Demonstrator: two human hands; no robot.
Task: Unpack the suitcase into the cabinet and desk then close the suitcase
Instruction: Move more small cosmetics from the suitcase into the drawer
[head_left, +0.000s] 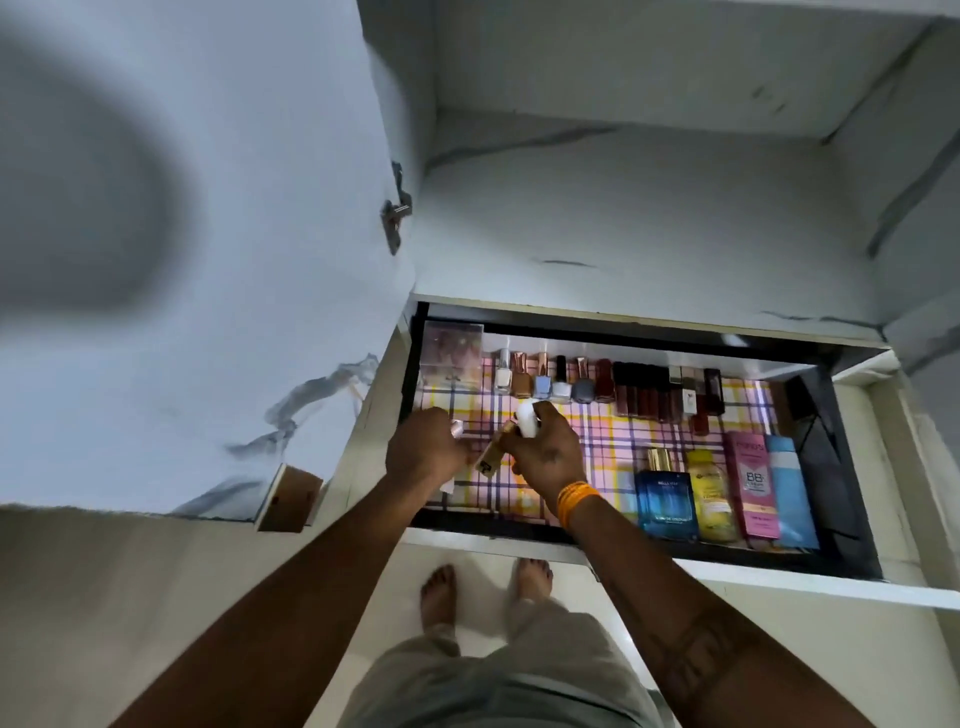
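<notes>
You stand barefoot on a pale floor (483, 561) before a white, grey-veined cabinet (649, 208). Its door (208, 260) hangs open at your left, with a metal hinge (396, 210) on its inner edge and a broad blurred shadow across its face. The shelf above the drawer shows bare marbled surface.

Below that shelf, a black-framed drawer (649, 548) is pulled out toward you. A plaid liner (613, 441) of pink, yellow and dark lines covers its bottom.

At the front right of the drawer four larger items lie side by side: a blue perfume box (665, 501), a yellow bottle (709, 493), a pink tube (753, 483) and a light blue tube (789, 493). A clear plastic case (451, 353) sits in the back left corner. Along the back wall runs a row of nail polish bottles (550, 376), followed to the right by dark lipstick tubes (665, 392) packed close together.

Both hands hover over the left half of the drawer. Your left hand (423, 449) is curled around a small rose-gold capped item (457, 428); its body is hidden. Your right hand (545, 452), wearing orange bangles (574, 501) at the wrist, grips a white container (527, 418) and a gold tube (493, 454) that slants down between the two hands. The suitcase is out of view.
</notes>
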